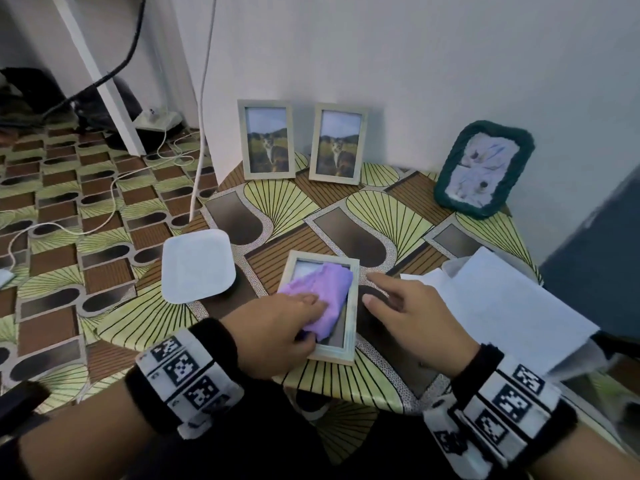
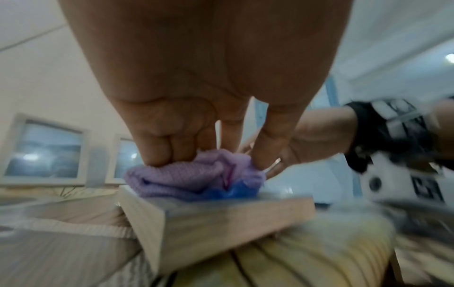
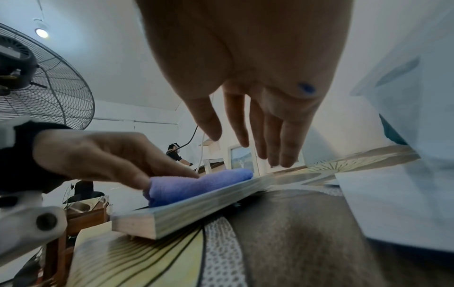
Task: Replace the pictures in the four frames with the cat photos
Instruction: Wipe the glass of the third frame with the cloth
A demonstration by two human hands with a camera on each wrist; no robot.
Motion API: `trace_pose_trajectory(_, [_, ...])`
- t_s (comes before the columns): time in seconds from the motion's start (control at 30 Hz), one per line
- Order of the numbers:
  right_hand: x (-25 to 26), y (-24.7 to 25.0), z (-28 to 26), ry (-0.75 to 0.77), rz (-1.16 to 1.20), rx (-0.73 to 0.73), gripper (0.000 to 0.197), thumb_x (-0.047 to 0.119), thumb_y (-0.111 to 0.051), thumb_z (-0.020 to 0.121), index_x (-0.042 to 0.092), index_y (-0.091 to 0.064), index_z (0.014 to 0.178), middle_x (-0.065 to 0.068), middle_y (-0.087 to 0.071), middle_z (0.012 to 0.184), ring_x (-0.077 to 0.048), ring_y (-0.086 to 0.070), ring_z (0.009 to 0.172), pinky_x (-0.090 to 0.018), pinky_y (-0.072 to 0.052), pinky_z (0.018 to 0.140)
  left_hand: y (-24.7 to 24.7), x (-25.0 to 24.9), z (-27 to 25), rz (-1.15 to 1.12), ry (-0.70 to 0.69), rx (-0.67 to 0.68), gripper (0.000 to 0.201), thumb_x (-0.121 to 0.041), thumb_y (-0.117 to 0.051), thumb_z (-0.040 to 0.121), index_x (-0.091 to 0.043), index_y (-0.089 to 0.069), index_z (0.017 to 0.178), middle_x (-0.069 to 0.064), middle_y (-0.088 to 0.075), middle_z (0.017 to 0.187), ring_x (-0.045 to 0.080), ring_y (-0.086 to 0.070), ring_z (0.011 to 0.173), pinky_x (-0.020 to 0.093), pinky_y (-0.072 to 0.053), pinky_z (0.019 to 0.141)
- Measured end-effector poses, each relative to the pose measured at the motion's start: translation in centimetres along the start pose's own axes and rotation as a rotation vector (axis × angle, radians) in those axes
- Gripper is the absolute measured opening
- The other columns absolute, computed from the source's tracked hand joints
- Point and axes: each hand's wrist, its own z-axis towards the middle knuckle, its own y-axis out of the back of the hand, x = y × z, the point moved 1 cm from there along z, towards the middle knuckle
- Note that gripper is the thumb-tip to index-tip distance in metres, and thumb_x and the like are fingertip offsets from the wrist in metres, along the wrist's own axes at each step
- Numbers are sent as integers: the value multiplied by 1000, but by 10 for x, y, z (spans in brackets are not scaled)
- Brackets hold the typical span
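A light wooden frame [image 1: 352, 317] lies flat on the patterned table [image 1: 388, 209], near its front edge. My left hand [image 1: 304, 317] grips a bunched purple cloth [image 1: 327, 289] and holds it down on the frame's glass [image 2: 221, 213]; in the left wrist view the fingers curl into the cloth [image 2: 186, 174]. Just right of the frame, my right hand [image 1: 377, 289] is open with its fingers straight [image 3: 245, 139]. Two matching frames [image 1: 266, 138] [image 1: 337, 143] with cat photos stand against the wall. A green fuzzy frame [image 1: 483, 168] at the back right holds a pale flower picture.
A white square plate [image 1: 197, 265] sits at the table's left edge. White paper sheets [image 1: 512, 306] lie at the right, close to my right hand. Cables trail over the floor on the left. A standing fan [image 3: 36, 77] shows in the right wrist view.
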Motion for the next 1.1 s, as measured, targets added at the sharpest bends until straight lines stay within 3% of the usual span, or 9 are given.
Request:
trace_pose_trajectory(0.07, [2, -2, 3, -18, -5, -35, 23, 19, -64, 90, 30, -72, 108, 42, -64, 84, 19, -56, 81, 0, -39, 77, 10, 5, -3, -151, -2, -56, 34, -37, -55, 94, -23, -57, 125, 0, -66, 115, 18, -60, 100, 30, -46, 89])
trace_pose_trajectory(0.13, [4, -5, 8, -63, -9, -57, 21, 23, -63, 90, 27, -74, 108, 20, -73, 101, 4, -63, 93, -22, -50, 90, 21, 15, -9, -250, 65, -192, 51, -47, -65, 88, -27, -58, 134, -11, -66, 124, 5, -60, 109, 22, -46, 94])
trace_pose_trajectory(0.2, [8, -7, 11, -33, -40, -45, 21, 24, -63, 90, 22, -75, 107, 11, -74, 103, -7, -65, 96, -31, -51, 91, 28, 29, -18, -305, 101, -388, 54, -45, -74, 80, -27, -62, 130, -16, -64, 124, -3, -58, 107, 18, -46, 93])
trace_pose_trajectory(0.3, [16, -13, 15, 78, -142, 88, 22, 28, -61, 91, 21, -74, 108, 8, -72, 106, -9, -62, 100, -28, -47, 93, 29, 48, -30, -237, 138, -385, 50, -41, -77, 79, -29, -64, 125, -22, -61, 112, -10, -53, 100, 23, -47, 91])
trace_pose_trajectory(0.47, [17, -26, 18, 69, -337, 368, 34, 47, -53, 94, 25, -70, 114, 5, -60, 118, -13, -50, 113, -37, -44, 98, 13, 48, -31, -184, 123, -247, 36, -43, -68, 86, -31, -68, 120, -15, -60, 104, 1, -57, 95, 21, -45, 84])
trace_pose_trajectory(0.7, [15, -29, 18, 19, -379, 389, 42, 51, -43, 97, 21, -72, 105, 3, -54, 115, -15, -51, 107, -38, -45, 94, 16, 41, -20, -167, 130, -354, 13, -31, -70, 87, -21, -77, 91, -9, -63, 95, 7, -59, 85, 30, -49, 79])
trace_pose_trajectory(0.87, [15, -30, 20, 0, -389, 378, 51, 58, -37, 96, 22, -71, 91, 4, -56, 111, -15, -52, 104, -40, -47, 91, 14, 47, -19, -558, 345, -504, 11, -17, -63, 93, -15, -66, 82, -5, -73, 76, 12, -68, 73, 38, -56, 77])
trace_pose_trajectory(0.97, [15, -32, 23, 1, -418, 379, 43, 61, -43, 92, 25, -67, 95, 6, -53, 105, -15, -51, 100, -39, -49, 87, 11, 45, -19, -577, 296, -466, 11, -28, -66, 90, -18, -64, 88, -5, -72, 81, 15, -67, 76, 43, -56, 75])
trace_pose_trajectory(1.1, [13, -30, 23, -7, -383, 389, 38, 58, -54, 87, 28, -63, 108, 7, -53, 112, -15, -50, 107, -39, -47, 93, 11, 39, -22, -325, 120, -342, 41, -57, -70, 76, -31, -68, 108, -14, -61, 104, 2, -57, 96, 24, -49, 83])
